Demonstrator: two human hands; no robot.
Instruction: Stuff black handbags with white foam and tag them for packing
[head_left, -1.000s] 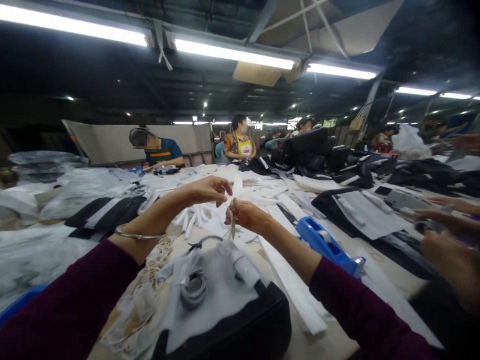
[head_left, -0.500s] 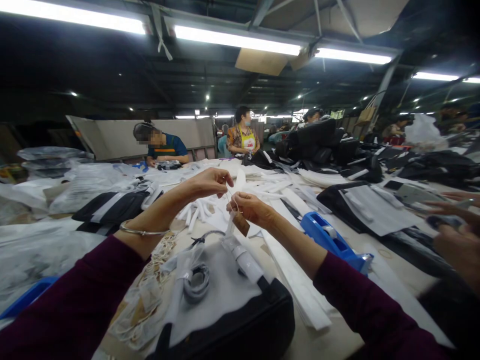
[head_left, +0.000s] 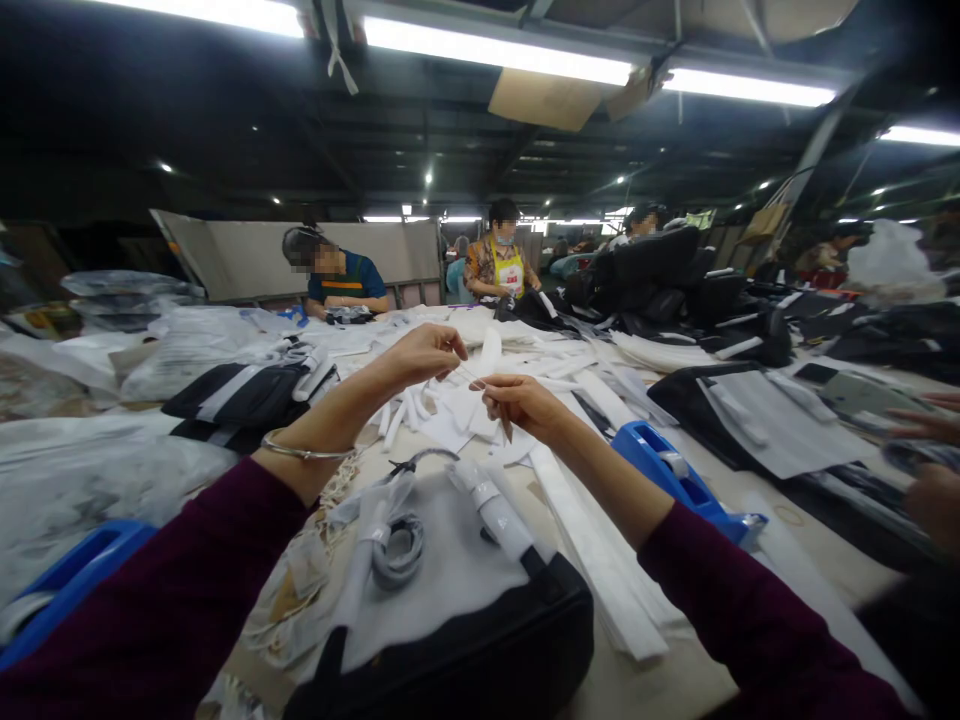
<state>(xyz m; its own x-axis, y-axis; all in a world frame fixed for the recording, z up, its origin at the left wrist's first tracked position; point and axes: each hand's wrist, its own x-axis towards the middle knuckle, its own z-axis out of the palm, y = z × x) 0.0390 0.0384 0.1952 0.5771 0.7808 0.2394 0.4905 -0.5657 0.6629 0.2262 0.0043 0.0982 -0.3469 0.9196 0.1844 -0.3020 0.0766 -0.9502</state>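
My left hand (head_left: 429, 354) pinches one end of a thin pale string (head_left: 471, 380) above the table. The string runs to my right hand (head_left: 525, 404), whose fingers are closed on its other part. From under the right fingers hangs a brown hang tag (head_left: 508, 430), seen nearly edge-on. Below both hands lies a black bag (head_left: 480, 640) with white sheeting (head_left: 450, 560) over its top. Its handles are wrapped in white padding (head_left: 491, 510), and a coiled grey strap (head_left: 397, 552) rests on the sheeting.
Blue tape dispensers stand at right (head_left: 675, 480) and left (head_left: 75, 580). Strung tags (head_left: 300, 590) lie beside the bag. White foam strips (head_left: 600, 560) and black bags (head_left: 232, 395) cover much of the table. Co-workers sit opposite; another person's hand (head_left: 934, 500) is at right.
The string is now stretched nearly level between my hands, where it was slack and steeper. The brown tag has turned edge-on under my right hand. The view has shifted slightly.
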